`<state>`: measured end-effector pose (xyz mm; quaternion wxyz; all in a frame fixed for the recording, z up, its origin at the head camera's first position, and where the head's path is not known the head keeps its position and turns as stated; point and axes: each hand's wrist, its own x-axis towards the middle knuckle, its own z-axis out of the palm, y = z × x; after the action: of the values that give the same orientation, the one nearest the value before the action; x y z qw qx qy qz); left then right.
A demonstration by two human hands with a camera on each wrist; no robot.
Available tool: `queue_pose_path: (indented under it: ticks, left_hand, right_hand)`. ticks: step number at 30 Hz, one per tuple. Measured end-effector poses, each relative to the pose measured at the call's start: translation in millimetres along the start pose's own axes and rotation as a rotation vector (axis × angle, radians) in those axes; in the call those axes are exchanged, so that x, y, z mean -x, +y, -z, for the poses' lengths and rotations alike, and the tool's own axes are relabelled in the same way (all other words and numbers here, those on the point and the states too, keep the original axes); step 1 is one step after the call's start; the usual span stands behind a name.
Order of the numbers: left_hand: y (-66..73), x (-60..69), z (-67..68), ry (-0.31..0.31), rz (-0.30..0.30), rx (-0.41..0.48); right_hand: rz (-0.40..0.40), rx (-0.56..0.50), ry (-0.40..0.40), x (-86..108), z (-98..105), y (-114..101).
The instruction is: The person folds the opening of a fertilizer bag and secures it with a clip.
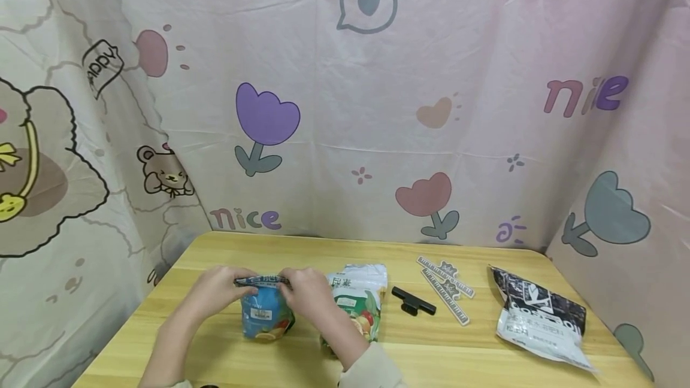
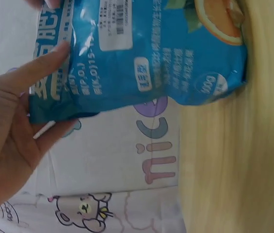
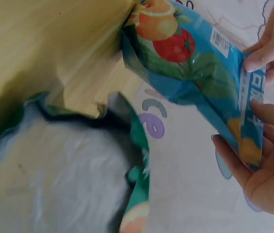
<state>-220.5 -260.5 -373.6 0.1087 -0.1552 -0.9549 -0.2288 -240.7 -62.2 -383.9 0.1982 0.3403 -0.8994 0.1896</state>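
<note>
A blue plastic pouch [image 1: 264,310] printed with fruit stands on the left part of the table, its top edge folded over. At the left end of that fold, my left hand [image 1: 218,289] pinches the pouch between thumb and fingers. My right hand [image 1: 309,292] grips the right end of the same fold. In the left wrist view the pouch's front [image 2: 127,63] shows a white label and an orange slice. The right wrist view shows thumb and fingers of the right hand [image 3: 270,160] on either side of the folded strip.
A green and white pouch [image 1: 358,301] stands just right of the blue one, partly behind my right forearm. Farther right lie a black bag clip [image 1: 414,302] and two pale ruler-like strips [image 1: 450,295]. A black and white bag [image 1: 541,322] lies near the table's right edge.
</note>
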Motion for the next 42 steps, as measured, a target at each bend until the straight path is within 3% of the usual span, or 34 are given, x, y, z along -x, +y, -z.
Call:
queue_pose_path:
  ticks: [4,7,18,28,32,38,42]
  left_hand:
    - [3.5,-3.8,0.3,-0.079,0.023,-0.030]
    - [4.2,-4.9,-0.6,-0.081,0.035,-0.030]
    - [2.5,-4.6,-8.5,0.008,-0.010,-0.053]
    - [-0.6,-3.4,-13.7,0.063,-0.050,-0.049]
    - [-0.4,-2.3,-14.8,0.073,-0.028,-0.033]
    - [-0.5,-1.2,-16.4,0.086,0.006,-0.011]
    - [-1.9,0.6,-18.5,0.108,-0.010,-0.016]
  right_hand:
    - [-0.026,0.105,-0.055,-3.1,-3.5,-6.7]
    - [-0.062,0.148,-0.064,-4.1,-7.5,-10.0]
    - [-0.155,0.156,0.023,0.1,-16.4,-10.8]
    - [-0.123,0.186,0.148,2.6,-23.9,-8.5]
    - [-0.108,0.197,0.185,3.0,-24.8,-8.2]
    - [-0.080,0.199,0.150,3.4,-22.0,-7.5]
    - [-0.073,0.184,0.113,3.8,-20.6,-7.9]
